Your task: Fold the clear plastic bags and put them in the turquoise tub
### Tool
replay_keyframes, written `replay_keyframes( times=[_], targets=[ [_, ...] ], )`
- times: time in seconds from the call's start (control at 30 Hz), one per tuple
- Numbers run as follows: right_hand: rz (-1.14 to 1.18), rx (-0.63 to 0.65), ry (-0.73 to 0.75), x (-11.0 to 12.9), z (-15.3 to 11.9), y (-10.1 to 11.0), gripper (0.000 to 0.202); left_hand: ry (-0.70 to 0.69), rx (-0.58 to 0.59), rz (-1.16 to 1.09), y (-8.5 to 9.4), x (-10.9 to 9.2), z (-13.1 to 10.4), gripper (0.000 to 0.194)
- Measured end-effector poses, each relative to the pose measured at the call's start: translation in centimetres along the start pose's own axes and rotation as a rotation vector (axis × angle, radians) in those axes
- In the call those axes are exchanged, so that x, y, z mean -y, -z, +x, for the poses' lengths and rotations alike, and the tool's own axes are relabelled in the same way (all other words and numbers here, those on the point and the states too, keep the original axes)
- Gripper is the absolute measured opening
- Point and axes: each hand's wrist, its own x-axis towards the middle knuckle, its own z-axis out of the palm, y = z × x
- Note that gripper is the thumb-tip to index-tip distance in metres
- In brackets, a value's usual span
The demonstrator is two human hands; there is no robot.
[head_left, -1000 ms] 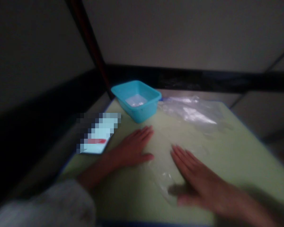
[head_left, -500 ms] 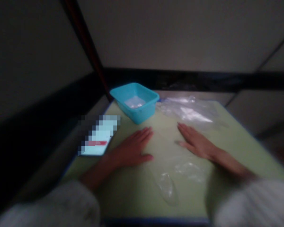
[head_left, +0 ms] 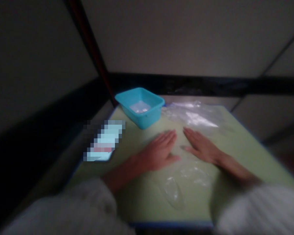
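A clear plastic bag or sheet (head_left: 172, 192) lies on the pale green tabletop (head_left: 142, 204), with shiny creases toward the near side. Flat on it or at its upper left rests my left hand (head_left: 161, 151), palm down, fingers stretched out and thumb apart. My right hand (head_left: 202, 147) also lies palm down with fingers extended, at the sheet's upper right, a small gap from the left. The sheet's exact outline is hard to see. Neither hand grips anything.
A turquoise plastic basket (head_left: 147, 120) stands at the back left, with something whitish inside. More clear plastic bags (head_left: 198, 117) lie at the back right. A lit phone (head_left: 107, 140), its screen blurred out, lies along the left edge. Walls rise behind the table.
My left hand has slid right across the plastic, closer to my right hand. The right hand stays nearly where it was.
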Motion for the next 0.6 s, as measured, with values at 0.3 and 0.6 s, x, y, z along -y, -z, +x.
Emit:
replay_keyframes(
  times=[0.3, 0.6],
  targets=[
    [-0.017, -0.032, 0.022, -0.3, -0.1, -0.5, 0.074, -0.004, -0.034, 0.029, -3.0, -1.4, 2.2, 0.064],
    [-0.025, -0.010, -0.003, -0.2, 0.0, -0.1, 0.077, -0.014, -0.083, 0.008, -2.7, 2.0, -0.4, 0.059]
  ],
)
